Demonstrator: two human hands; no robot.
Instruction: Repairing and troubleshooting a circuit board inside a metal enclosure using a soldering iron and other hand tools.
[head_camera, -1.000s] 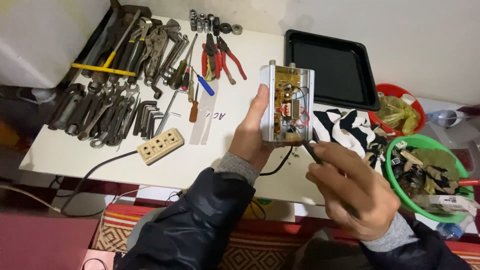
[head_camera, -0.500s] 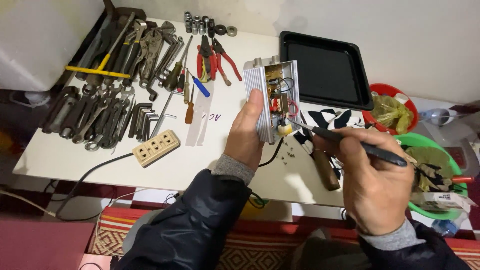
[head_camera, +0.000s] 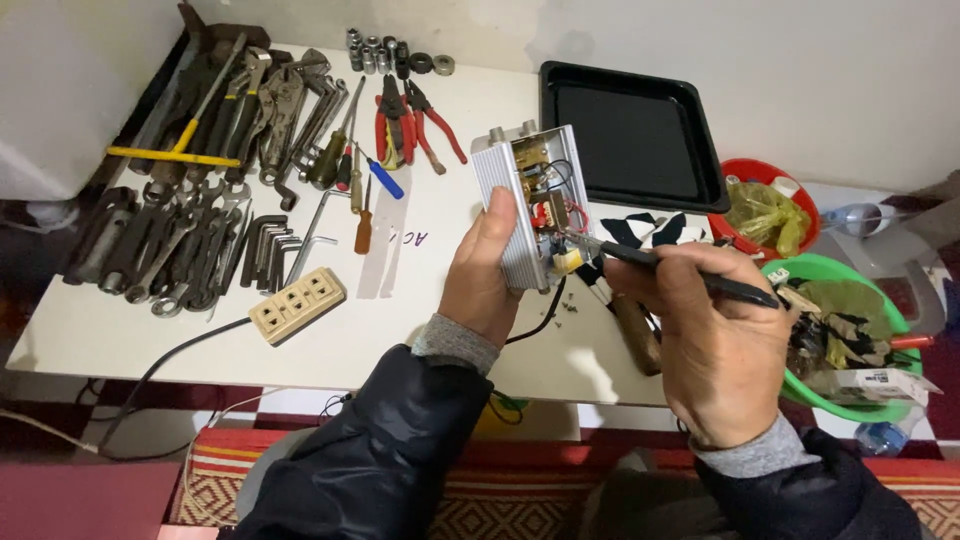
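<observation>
Opened metal box (head_camera: 528, 205), held above the table (head_camera: 400, 330) in my left hand (head_camera: 487, 272), fingers clamped round its casing. From the head view, my right hand (head_camera: 712, 345) pinches a black probe (head_camera: 690, 277), tip among wiring; a slip could bridge contacts or tear wires.

We see both hands bare: left hand (head_camera: 487, 275), right hand (head_camera: 715, 345). Dark puffy jacket sleeves (head_camera: 385, 450) on both arms, grey ribbed knit cuffs (head_camera: 455, 343) poking out at the wrists.
</observation>
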